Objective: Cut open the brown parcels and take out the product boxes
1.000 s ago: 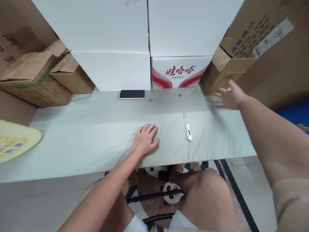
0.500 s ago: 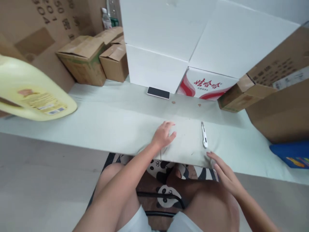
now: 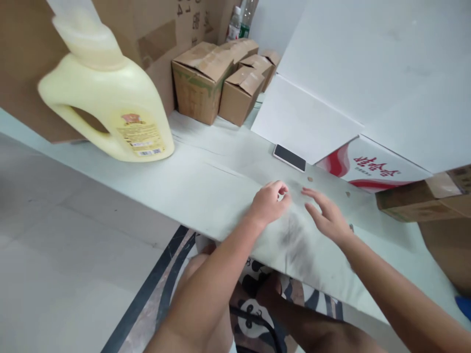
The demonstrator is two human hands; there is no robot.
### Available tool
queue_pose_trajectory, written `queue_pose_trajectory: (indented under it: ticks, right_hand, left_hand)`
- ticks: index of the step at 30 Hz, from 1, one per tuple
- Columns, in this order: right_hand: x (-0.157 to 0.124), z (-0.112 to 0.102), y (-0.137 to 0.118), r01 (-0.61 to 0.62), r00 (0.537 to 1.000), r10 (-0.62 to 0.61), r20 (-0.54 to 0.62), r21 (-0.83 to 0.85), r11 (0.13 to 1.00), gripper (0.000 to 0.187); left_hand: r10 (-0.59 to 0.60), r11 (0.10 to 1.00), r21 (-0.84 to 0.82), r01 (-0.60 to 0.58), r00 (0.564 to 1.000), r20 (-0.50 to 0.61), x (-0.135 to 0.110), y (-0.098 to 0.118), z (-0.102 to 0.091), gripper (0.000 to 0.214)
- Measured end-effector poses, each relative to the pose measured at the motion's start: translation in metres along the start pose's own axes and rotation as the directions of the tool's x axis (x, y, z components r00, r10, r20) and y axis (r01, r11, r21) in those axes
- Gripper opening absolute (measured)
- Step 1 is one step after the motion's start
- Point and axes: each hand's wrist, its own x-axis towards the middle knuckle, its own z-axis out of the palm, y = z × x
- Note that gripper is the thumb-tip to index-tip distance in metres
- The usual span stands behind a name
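- Facing left hand point(image 3: 270, 202): right hand point(image 3: 328, 216), fingers parted, empty
- Left hand: fingers curled toward thumb; cannot tell whether anything is held
- Phone point(image 3: 289, 158): flat on table point(image 3: 213, 191), beyond both hands, beside white box point(image 3: 303, 117)

1. The left grip point(image 3: 271, 202) and right grip point(image 3: 327, 214) are side by side, apart, over the tabletop point(image 3: 213, 189).
2. Beyond both, the phone point(image 3: 290, 158) lies at the foot of the stacked boxes point(image 3: 303, 117).
3. Two scraps point(image 3: 310, 179) lie between the right grip and those boxes.
4. Well left of the left grip stands the jug point(image 3: 138, 117); farther beyond, small cartons point(image 3: 196, 93), with bottles point(image 3: 234, 24) behind.
5. Right of the right grip: another carton point(image 3: 408, 202).
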Motion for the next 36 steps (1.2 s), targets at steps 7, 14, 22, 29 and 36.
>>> queue_pose_trajectory:
  ticks: [7,14,22,29,36]
  right_hand:
    - [0.237,0.053,-0.102,0.254,0.956,-0.266,-0.124,-0.105,0.961,0.044]
    - [0.352,0.08,-0.164,0.136,0.978,-0.173,-0.115,-0.273,0.952,0.051]
    - [0.365,0.085,-0.144,0.092,0.991,-0.126,-0.056,-0.408,0.908,0.068]
    - [0.255,0.059,-0.1,0.341,0.918,-0.387,-0.087,-0.326,0.882,0.06]
    - [0.042,0.038,-0.045,0.36,0.816,-0.347,-0.463,-0.063,0.931,0.045]
  left_hand:
    - [-0.102,0.993,-0.056,0.1,0.994,-0.035,0.02,-0.002,-0.023,0.005]
    - [-0.131,0.99,-0.059,0.129,0.991,-0.03,0.023,-0.012,-0.037,0.006]
    - [-0.123,0.979,-0.166,0.116,0.992,-0.035,0.023,-0.008,-0.028,0.004]
    - [0.118,0.955,-0.171,-0.243,0.837,-0.534,0.022,-0.008,-0.022,0.008]
    - [0.192,0.908,0.026,-0.419,0.359,-0.913,0.02,-0.017,-0.041,0.011]
